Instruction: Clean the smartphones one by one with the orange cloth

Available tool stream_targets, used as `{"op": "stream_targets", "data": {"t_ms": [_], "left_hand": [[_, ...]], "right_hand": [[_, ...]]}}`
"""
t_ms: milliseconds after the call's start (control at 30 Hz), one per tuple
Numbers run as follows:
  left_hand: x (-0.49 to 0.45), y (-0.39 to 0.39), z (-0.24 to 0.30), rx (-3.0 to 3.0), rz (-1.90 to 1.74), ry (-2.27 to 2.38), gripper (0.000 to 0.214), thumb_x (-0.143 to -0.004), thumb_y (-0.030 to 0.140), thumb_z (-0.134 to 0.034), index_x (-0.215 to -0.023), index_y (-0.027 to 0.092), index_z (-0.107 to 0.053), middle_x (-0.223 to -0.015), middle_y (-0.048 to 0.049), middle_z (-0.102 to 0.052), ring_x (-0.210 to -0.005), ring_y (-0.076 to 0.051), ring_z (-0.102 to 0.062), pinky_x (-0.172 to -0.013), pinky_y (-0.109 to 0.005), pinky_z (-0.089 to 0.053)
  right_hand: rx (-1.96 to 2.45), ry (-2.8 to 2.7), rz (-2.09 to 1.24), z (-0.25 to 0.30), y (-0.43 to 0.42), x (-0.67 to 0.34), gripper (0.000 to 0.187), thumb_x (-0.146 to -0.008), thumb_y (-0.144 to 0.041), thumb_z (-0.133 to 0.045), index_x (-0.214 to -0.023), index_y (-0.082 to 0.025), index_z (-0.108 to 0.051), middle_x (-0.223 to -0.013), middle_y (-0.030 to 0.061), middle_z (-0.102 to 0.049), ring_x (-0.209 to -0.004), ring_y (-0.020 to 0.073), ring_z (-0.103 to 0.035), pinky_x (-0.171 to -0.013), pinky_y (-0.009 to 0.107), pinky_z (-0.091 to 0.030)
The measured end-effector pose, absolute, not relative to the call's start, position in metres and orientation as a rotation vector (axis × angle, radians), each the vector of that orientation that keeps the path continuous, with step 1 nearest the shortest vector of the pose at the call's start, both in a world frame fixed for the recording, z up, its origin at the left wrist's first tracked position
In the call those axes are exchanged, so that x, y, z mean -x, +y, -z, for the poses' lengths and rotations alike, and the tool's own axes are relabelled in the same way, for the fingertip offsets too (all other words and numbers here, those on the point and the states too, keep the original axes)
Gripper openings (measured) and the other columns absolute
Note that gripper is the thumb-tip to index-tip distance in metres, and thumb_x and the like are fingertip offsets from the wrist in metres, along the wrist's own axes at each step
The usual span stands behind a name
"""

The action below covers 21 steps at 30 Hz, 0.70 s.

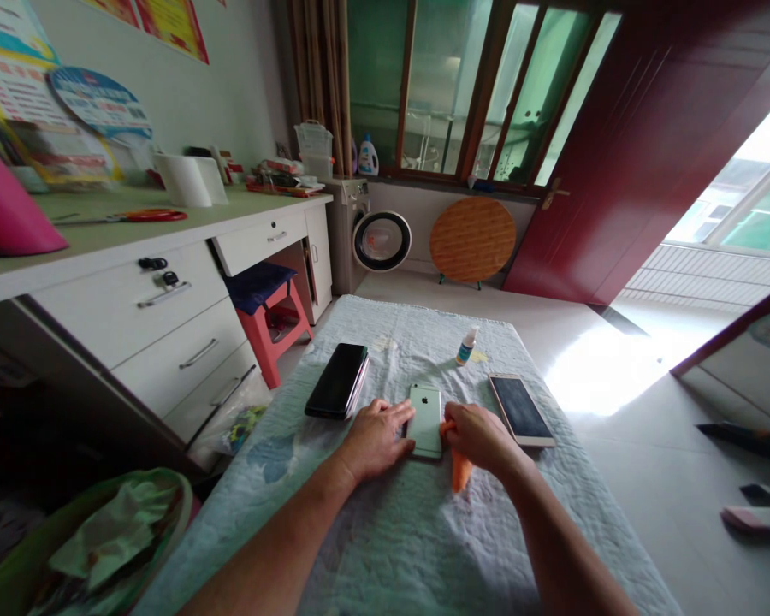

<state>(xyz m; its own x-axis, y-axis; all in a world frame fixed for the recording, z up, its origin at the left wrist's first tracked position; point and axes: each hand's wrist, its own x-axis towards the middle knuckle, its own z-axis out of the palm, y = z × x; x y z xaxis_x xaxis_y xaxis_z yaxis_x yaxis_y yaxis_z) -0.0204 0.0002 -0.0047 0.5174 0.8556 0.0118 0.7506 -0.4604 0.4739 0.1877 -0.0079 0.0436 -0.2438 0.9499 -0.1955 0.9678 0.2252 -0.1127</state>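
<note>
A pale phone (427,415) lies back-up on the cloth-covered table (398,530). My left hand (377,436) rests flat against the phone's left edge, fingers stretched out and touching it. My right hand (478,436) is closed around an orange cloth (460,470) and presses it to the phone's right edge. A stack of dark phones (337,380) lies to the left. Another phone (522,410) lies screen-up to the right. A small spray bottle (466,346) stands behind them.
A desk with drawers (167,316) runs along the left, with a red stool (270,312) under it. A green bin with crumpled bags (103,539) sits at the lower left. A washing machine (365,235), a round board (472,239) and an open red door (648,154) are beyond.
</note>
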Motion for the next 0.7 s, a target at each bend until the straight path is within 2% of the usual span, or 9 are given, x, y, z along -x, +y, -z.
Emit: {"op": "stream_targets", "data": {"t_ms": [167,300,467,600,700], "left_hand": [[0.023,-0.001,0.001,-2.353,-0.300,1.287,0.081,-0.069,0.051,-0.076,-0.140,0.023,-0.049,-0.149,-0.0026,-0.046,-0.122,-0.031,-0.047,-0.105,-0.039,-0.039],[0.022,-0.001,0.000,-2.375,-0.314,1.285,0.078,-0.071,0.052,-0.074,-0.139,0.023,-0.051,-0.148,-0.0029,-0.047,-0.119,-0.031,-0.049,-0.103,-0.040,-0.040],[0.020,-0.002,0.001,-2.379,-0.326,1.313,0.074,-0.071,0.049,-0.073,-0.138,0.023,-0.052,-0.147,-0.0032,-0.048,-0.118,-0.031,-0.050,-0.102,-0.040,-0.041],[0.019,-0.002,0.002,-2.371,-0.322,1.331,0.073,-0.072,0.047,-0.073,-0.137,0.025,-0.052,-0.147,-0.0023,-0.048,-0.119,-0.031,-0.049,-0.103,-0.040,-0.040],[0.019,-0.003,0.002,-2.367,-0.336,1.341,0.072,-0.072,0.047,-0.072,-0.137,0.025,-0.052,-0.147,-0.0020,-0.048,-0.119,-0.030,-0.049,-0.103,-0.040,-0.039]], "right_hand": [[-2.057,2.429,0.327,-0.034,0.000,-0.186,0.022,-0.089,-0.021,-0.047,-0.086,-0.015,-0.068,-0.089,0.0084,-0.070,-0.083,0.0151,-0.062,-0.069,0.023,-0.036],[-1.982,2.444,0.525,-0.031,0.001,-0.189,0.021,-0.082,-0.021,-0.052,-0.077,-0.015,-0.072,-0.073,0.0055,-0.069,-0.067,0.0125,-0.057,-0.060,0.023,-0.033],[-1.833,2.438,0.833,-0.040,-0.004,-0.193,0.020,-0.073,-0.022,-0.056,-0.067,-0.014,-0.073,-0.055,-0.0007,-0.058,-0.052,0.0086,-0.045,-0.051,0.022,-0.028],[-1.704,2.446,0.958,-0.043,-0.008,-0.194,0.020,-0.072,-0.021,-0.056,-0.064,-0.013,-0.073,-0.050,-0.0028,-0.053,-0.050,0.0073,-0.042,-0.049,0.021,-0.026],[-1.629,2.437,1.037,-0.044,-0.009,-0.196,0.020,-0.071,-0.021,-0.057,-0.069,-0.013,-0.075,-0.053,-0.0026,-0.057,-0.051,0.0073,-0.044,-0.048,0.020,-0.027]]}}
